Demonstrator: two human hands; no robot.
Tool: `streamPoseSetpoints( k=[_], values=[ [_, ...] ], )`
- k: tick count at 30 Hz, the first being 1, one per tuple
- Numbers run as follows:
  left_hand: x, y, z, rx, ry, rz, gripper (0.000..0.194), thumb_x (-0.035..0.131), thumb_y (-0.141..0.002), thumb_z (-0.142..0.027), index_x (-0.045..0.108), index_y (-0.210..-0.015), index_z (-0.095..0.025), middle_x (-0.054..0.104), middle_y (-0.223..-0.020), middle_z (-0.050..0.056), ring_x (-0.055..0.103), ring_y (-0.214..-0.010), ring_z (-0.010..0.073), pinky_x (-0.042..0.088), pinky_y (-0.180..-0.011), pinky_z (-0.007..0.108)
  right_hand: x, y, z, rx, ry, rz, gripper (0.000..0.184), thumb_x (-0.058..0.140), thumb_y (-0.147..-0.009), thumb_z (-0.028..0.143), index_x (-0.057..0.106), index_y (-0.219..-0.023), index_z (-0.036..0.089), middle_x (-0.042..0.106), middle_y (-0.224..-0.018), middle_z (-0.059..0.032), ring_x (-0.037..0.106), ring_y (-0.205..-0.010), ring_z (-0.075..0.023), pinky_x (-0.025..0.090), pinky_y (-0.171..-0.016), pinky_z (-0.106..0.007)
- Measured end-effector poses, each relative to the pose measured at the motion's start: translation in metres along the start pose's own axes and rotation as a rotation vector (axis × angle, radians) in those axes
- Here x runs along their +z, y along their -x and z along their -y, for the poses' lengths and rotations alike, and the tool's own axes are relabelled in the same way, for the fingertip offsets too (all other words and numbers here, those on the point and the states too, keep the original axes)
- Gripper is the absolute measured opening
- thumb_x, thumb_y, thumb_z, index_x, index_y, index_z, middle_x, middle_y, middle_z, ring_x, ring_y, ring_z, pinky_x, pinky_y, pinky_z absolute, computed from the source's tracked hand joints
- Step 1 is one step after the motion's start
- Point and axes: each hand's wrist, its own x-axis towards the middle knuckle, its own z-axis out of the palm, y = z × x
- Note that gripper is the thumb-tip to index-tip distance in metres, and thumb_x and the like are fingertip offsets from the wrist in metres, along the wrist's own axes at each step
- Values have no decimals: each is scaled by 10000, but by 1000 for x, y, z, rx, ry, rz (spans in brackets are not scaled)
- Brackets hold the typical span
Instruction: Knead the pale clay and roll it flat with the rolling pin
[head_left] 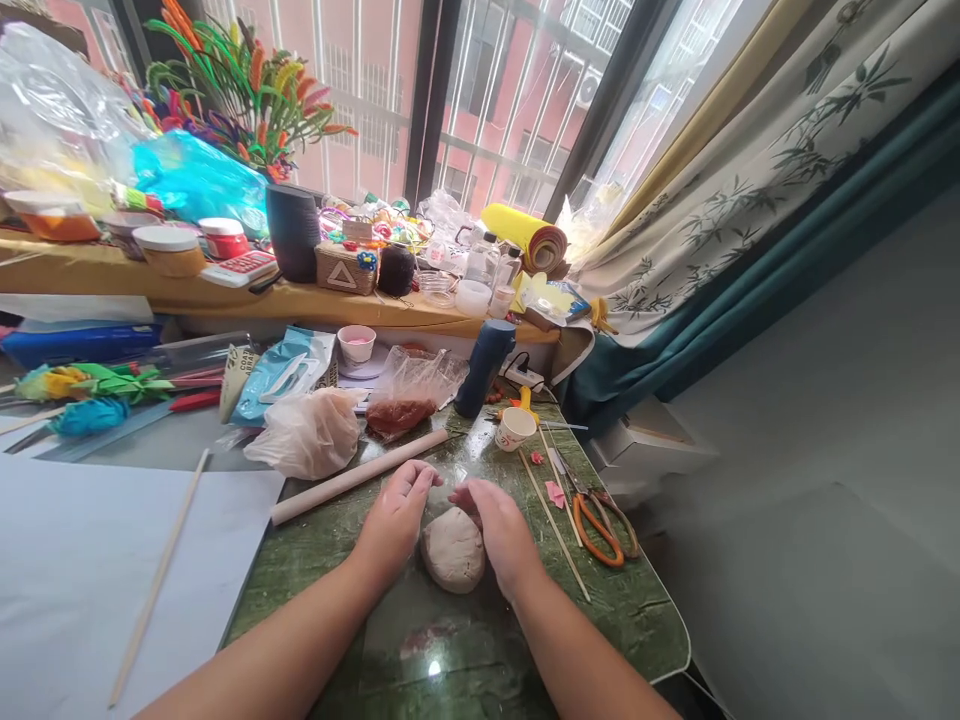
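Observation:
A pale, slightly cracked ball of clay (453,551) rests on a clear sheet over the green table, between my two hands. My left hand (397,518) curls around its upper left side, fingers bent in towards the thumb. Against the right side of the ball, my right hand (504,532) is cupped, with its fingertips bent over the far edge. The gap between the fingertips is small, and the undersides of the fingers are hidden. Just beyond my left hand lies a pale rolling rod (360,476), set at a slant.
Behind the rod are a tied plastic bag (311,435), a bag of reddish-brown material (405,405) and a dark blue bottle (484,370). To the right stand a paper cup (516,428), thin sticks (555,528) and orange-handled scissors (600,530). White paper (90,580) covers the left.

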Motion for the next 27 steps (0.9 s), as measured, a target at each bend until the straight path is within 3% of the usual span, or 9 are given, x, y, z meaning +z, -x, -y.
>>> streamPoseSetpoints(
  k=[4,9,14,19,23,27],
  values=[
    [0,0,7,24,75,-39,378,437,-991,-539,641,-906,-232,695,-955,46,626,-986,254,462,-943,376,12,-5,22,-116,501,150,458,518,-929,546,611,-635,206,641,-654,-36,565,-680,-205,355,-653,-316],
    [2,-5,24,-24,360,-175,515,434,-965,-672,650,-941,-205,712,-981,76,645,-1000,258,496,-937,393,26,5,25,-372,886,100,263,635,-828,395,596,-649,207,659,-727,-44,515,-710,-191,253,-625,-310],
    [10,-11,25,-109,486,-185,518,499,-929,-687,650,-904,-192,707,-923,61,644,-930,232,498,-929,382,26,-7,19,-419,836,225,324,678,-755,396,539,-533,206,582,-597,2,403,-590,-146,220,-568,-300],
    [10,-10,17,-115,461,-153,495,476,-947,-654,649,-904,-192,711,-901,59,661,-902,237,518,-890,377,28,-32,18,-302,616,262,380,698,-698,319,463,-420,209,394,-424,50,309,-500,-124,186,-542,-299],
    [5,-5,16,-48,300,-64,466,455,-966,-618,666,-954,-202,723,-999,70,667,-938,247,519,-907,383,24,-42,12,-283,481,196,442,689,-708,322,414,-379,214,316,-387,67,284,-476,-115,176,-532,-296],
    [1,1,17,12,243,-67,473,434,-970,-626,671,-948,-217,716,-1059,80,659,-1000,257,512,-951,404,11,-32,-2,-265,297,-21,452,519,-859,422,353,-483,235,316,-465,68,316,-493,-121,233,-503,-266]
  ],
)
